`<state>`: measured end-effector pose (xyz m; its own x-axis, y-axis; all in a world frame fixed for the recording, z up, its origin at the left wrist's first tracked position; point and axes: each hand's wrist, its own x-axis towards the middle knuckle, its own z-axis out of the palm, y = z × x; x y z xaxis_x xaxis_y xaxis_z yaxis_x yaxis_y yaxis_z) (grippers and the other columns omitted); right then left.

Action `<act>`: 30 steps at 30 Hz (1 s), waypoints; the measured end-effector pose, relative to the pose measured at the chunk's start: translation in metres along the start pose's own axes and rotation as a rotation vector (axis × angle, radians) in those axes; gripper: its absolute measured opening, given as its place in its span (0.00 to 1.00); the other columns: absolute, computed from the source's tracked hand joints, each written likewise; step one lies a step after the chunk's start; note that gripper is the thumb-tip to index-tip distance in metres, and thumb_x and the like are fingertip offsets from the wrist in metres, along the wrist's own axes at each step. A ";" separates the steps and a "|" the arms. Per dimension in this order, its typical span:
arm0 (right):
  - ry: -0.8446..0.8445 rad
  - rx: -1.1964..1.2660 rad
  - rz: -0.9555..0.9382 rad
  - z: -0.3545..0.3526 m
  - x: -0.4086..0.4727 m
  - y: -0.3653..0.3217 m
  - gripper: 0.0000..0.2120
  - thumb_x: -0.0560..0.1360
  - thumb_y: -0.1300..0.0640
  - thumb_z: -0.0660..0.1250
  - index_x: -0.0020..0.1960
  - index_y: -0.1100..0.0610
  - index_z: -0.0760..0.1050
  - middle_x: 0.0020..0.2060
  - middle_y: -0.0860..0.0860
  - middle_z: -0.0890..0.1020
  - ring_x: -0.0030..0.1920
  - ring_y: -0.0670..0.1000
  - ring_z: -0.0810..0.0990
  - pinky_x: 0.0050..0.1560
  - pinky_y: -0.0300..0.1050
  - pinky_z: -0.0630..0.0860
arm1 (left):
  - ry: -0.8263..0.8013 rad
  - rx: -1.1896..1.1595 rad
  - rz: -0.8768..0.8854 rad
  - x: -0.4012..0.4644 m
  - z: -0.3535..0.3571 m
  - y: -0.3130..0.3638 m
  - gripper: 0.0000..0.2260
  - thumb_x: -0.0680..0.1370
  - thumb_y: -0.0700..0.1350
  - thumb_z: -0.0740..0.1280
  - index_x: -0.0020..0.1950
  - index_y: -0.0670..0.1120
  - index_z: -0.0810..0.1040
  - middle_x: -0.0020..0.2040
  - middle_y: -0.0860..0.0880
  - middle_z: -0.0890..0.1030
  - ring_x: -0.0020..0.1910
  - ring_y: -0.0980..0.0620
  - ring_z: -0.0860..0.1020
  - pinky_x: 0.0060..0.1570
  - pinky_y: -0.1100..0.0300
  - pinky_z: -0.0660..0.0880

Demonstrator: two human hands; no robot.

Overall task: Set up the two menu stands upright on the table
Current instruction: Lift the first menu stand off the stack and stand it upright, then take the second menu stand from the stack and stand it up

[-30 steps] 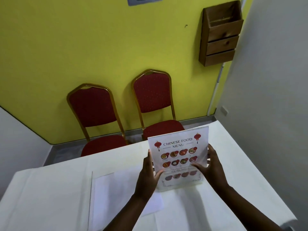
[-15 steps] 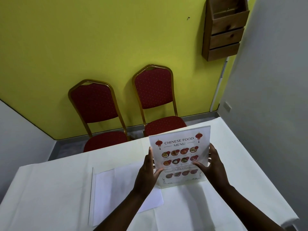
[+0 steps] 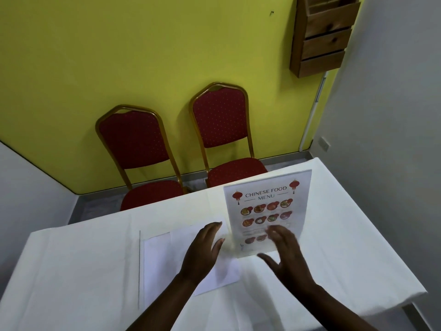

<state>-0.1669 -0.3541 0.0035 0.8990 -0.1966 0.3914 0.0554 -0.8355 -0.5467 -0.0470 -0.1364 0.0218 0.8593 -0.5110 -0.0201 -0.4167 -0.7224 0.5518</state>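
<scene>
white-clothed table (image 3: 358,247) | yellow wall (image 3: 119,56) | two red chairs (image 3: 136,139)

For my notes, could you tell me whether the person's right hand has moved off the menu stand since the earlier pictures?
Yes. The right hand has let go of the upright clear acrylic Chinese food menu stand and drawn back towards the white table's near edge.

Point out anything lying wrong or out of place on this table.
One menu stand stands upright on the table. The second stand lies flat to its left, beneath the left hand, not yet set up. Nothing looks spilled or damaged.
</scene>
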 end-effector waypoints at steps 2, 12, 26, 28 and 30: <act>-0.126 -0.002 -0.098 0.020 -0.013 -0.016 0.28 0.72 0.44 0.70 0.68 0.54 0.70 0.66 0.49 0.72 0.67 0.51 0.70 0.63 0.50 0.72 | -0.058 0.080 0.034 -0.004 -0.001 -0.022 0.22 0.79 0.54 0.60 0.72 0.52 0.65 0.72 0.53 0.69 0.71 0.56 0.65 0.66 0.69 0.59; -0.815 -0.249 -0.386 0.116 -0.025 -0.043 0.34 0.74 0.29 0.53 0.74 0.47 0.62 0.74 0.46 0.65 0.74 0.53 0.62 0.68 0.55 0.68 | -0.386 0.311 0.008 0.017 -0.026 -0.112 0.28 0.80 0.55 0.57 0.76 0.48 0.54 0.78 0.48 0.55 0.77 0.48 0.52 0.75 0.52 0.54; -0.856 -0.236 -0.541 0.152 0.005 -0.029 0.33 0.77 0.33 0.55 0.72 0.55 0.67 0.73 0.51 0.68 0.73 0.60 0.64 0.69 0.58 0.67 | -0.424 0.205 -0.008 0.041 -0.010 -0.157 0.22 0.82 0.48 0.55 0.76 0.47 0.57 0.78 0.48 0.54 0.77 0.47 0.50 0.74 0.44 0.54; -0.800 -0.215 -0.600 0.153 0.005 -0.029 0.30 0.78 0.36 0.56 0.70 0.55 0.69 0.71 0.51 0.72 0.71 0.62 0.68 0.67 0.58 0.70 | -0.424 0.175 -0.005 0.042 -0.011 -0.160 0.22 0.82 0.47 0.55 0.75 0.46 0.58 0.78 0.48 0.55 0.77 0.48 0.51 0.74 0.46 0.54; -0.742 -0.177 -0.638 0.152 0.006 -0.028 0.29 0.77 0.37 0.58 0.69 0.56 0.70 0.67 0.51 0.75 0.68 0.62 0.71 0.63 0.56 0.74 | -0.431 0.168 0.009 0.043 -0.014 -0.162 0.22 0.82 0.47 0.56 0.76 0.46 0.57 0.78 0.48 0.55 0.77 0.49 0.51 0.75 0.48 0.53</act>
<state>-0.0973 -0.2533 -0.0915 0.7708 0.6367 -0.0218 0.6119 -0.7494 -0.2530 0.0622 -0.0347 -0.0569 0.6684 -0.6390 -0.3807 -0.4964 -0.7644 0.4115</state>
